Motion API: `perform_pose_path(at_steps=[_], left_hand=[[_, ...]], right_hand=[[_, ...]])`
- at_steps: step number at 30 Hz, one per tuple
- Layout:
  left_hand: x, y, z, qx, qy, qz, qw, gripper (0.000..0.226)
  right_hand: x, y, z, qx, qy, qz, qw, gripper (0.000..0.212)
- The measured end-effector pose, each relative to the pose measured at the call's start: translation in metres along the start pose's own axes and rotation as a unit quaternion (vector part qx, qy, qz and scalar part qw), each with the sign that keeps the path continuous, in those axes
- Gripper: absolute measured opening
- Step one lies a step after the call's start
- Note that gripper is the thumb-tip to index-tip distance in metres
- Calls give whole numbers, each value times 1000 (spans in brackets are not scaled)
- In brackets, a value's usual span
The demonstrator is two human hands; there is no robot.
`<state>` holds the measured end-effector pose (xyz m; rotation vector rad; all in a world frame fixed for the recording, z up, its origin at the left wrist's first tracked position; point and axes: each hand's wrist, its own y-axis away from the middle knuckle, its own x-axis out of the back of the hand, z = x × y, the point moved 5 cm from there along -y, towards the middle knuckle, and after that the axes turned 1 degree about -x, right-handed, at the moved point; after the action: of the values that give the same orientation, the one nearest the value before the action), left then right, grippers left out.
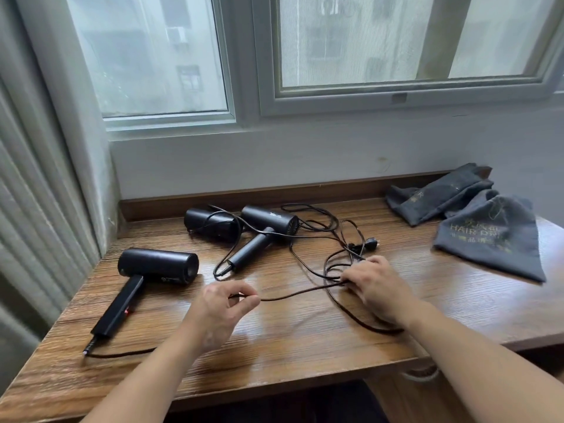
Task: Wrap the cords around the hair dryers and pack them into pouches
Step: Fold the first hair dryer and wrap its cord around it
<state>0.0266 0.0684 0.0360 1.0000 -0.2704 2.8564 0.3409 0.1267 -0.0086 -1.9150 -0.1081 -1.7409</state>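
Three black hair dryers lie on the wooden table [274,355]: one at the near left [154,267], one at the back left [210,222], and one in the middle [264,222] with its handle pointing toward me. Their dark cords [323,227] lie tangled across the middle. My left hand [221,309] pinches a stretch of cord between thumb and forefinger. My right hand [377,286] grips a bundle of cord loops. The same cord [293,296] runs taut between both hands. A plug [369,242] lies just beyond my right hand.
Grey drawstring pouches lie at the back right, one printed with gold lettering [491,239] and others folded behind it [439,193]. A wall and window rise behind the table. A curtain [36,209] hangs at the left edge.
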Motion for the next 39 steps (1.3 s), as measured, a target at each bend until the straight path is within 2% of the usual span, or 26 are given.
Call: perform_pose_path(at_steps=[4, 6, 8, 10, 13, 16, 19, 23, 27, 30, 33, 36, 39], left_hand=[[3, 3, -6, 11, -113, -2, 994, 16], [-3, 3, -5, 22, -231, -10, 973, 12], [-18, 3, 2, 23, -285, -13, 958, 24], [-40, 1, 15, 13, -245, -39, 969, 35], [-68, -1, 41, -17, -107, -54, 993, 31], [-79, -8, 58, -49, -47, -22, 997, 23], [-72, -12, 60, -46, -17, 20, 999, 20], [-48, -7, 54, -31, 48, 43, 997, 19], [-32, 2, 47, -25, 43, 46, 998, 23], [-22, 9, 39, -17, 39, 54, 998, 24], [-14, 12, 31, 0, 25, 57, 998, 25], [-25, 8, 31, 35, -67, -9, 997, 19], [-49, -2, 51, 31, -50, -80, 995, 30]], right_hand=[[5, -3, 7, -9, -9, 32, 999, 10], [8, -2, 0, -17, -35, 75, 996, 16], [10, -1, -13, -19, -63, 100, 993, 26], [12, 0, -27, -16, -87, 111, 990, 28], [17, 0, -47, -14, -122, 117, 986, 31], [22, -2, -59, 4, -158, 124, 980, 30], [22, -4, -53, 1, -185, 114, 976, 28], [22, -5, -40, 11, -132, 101, 986, 29], [20, -7, -38, 37, -67, 76, 994, 26], [22, -9, -33, 28, -78, 61, 995, 27], [25, -11, -32, 25, -111, 47, 992, 17], [30, -11, -37, 9, -175, 72, 982, 14], [35, -13, -49, 15, -202, 100, 974, 16]])
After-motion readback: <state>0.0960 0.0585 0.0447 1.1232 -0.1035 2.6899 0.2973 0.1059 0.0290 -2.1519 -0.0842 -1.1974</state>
